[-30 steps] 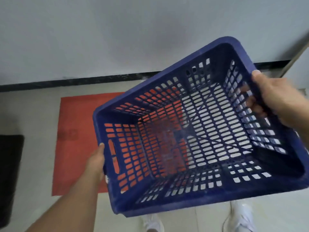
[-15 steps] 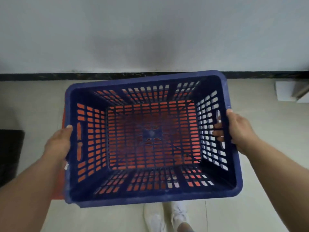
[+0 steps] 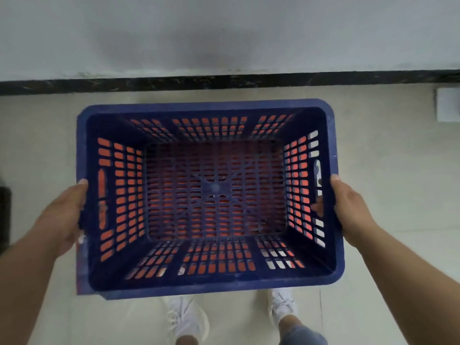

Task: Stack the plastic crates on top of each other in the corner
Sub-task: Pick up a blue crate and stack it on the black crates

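Left grip: the left hand (image 3: 63,216) is clamped on the short left end of the blue crate (image 3: 210,197), thumb up on the rim, the other fingers tucked under the outside where you can't really see them.
Right grip: the right hand (image 3: 348,207) has the opposite short end, thumb on top of the rim, and a fingertip or two pokes through the handle slot on that side.
Arm pose: both forearms come in from the bottom corners, angled inward, pretty much mirror images, wrists about level.
Crate: held open side up and roughly level, long side running left to right, nothing inside it.
What's under it: orange shows through nearly all the slots of the floor and walls, so something orange (image 3: 107,170) sits right beneath; can't tell if the crate touches it or hangs just above.
Floor: pale tile floor (image 3: 398,170), with white sneakers (image 3: 186,319) visible just below the crate's near edge.
Wall: light wall (image 3: 224,33) straight ahead with a dark baseboard (image 3: 224,82) strip, near the crate's far rim.
Edges: a dark thing (image 3: 4,215) at far left and a white thing (image 3: 448,104) at far right, both too cropped to name.
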The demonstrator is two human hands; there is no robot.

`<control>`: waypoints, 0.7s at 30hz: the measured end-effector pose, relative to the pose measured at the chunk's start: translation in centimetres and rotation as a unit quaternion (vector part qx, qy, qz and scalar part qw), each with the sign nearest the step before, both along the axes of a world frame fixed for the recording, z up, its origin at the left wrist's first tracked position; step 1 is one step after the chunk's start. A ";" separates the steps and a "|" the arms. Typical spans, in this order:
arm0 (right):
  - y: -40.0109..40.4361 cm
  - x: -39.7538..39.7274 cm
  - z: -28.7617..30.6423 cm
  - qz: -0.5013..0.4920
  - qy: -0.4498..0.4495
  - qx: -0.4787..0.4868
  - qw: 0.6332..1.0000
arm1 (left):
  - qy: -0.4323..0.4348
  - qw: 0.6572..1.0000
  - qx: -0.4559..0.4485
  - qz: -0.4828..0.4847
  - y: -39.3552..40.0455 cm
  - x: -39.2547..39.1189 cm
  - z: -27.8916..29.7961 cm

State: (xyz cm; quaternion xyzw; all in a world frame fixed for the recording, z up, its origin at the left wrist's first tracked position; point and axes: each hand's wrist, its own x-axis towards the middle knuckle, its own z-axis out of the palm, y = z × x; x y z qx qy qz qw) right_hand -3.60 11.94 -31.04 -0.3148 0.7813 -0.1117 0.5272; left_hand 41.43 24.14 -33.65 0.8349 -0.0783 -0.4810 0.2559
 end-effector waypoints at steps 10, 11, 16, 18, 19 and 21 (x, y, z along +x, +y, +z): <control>2.1 3.1 0.3 -0.103 -0.069 0.012 0.992 | 0.125 0.992 -0.018 -0.010 1.0 2.8 0.3; 2.4 3.4 0.1 -0.108 -0.064 0.008 0.992 | 0.118 0.993 -0.029 0.003 1.2 2.6 0.0; 3.1 3.5 -0.9 -0.123 -0.035 -0.027 0.991 | 0.110 0.987 -0.072 0.095 1.6 1.5 -0.7; 3.3 3.6 -1.4 -0.124 -0.017 -0.045 0.991 | 0.104 0.984 -0.090 0.116 1.8 1.4 -0.8; 3.4 3.7 -1.6 -0.118 -0.008 -0.053 0.992 | 0.100 0.983 -0.094 0.118 2.1 1.5 -1.1; 3.5 3.7 -2.2 -0.114 0.007 -0.069 0.991 | 0.083 0.986 -0.097 0.109 2.2 1.4 -1.5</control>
